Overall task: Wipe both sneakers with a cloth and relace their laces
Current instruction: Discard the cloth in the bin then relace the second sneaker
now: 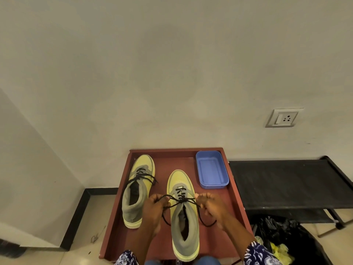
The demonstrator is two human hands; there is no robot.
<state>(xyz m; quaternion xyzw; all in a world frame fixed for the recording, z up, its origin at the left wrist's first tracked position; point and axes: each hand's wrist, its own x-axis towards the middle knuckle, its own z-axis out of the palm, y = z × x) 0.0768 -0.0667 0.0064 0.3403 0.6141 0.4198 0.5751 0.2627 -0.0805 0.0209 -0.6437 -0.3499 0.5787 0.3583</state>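
- red table (225,211): carries both sneakers; near sneaker (184,217) at its middle, between my hands.
- left hand (155,207), right hand (212,206): each pinches a black lace (178,199) end.
- i judge: pull both evenly, snug the crossing.

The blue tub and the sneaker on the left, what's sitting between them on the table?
In the head view, the toe of the other sneaker lies between the blue tub and the left sneaker; further back there is only bare red table.
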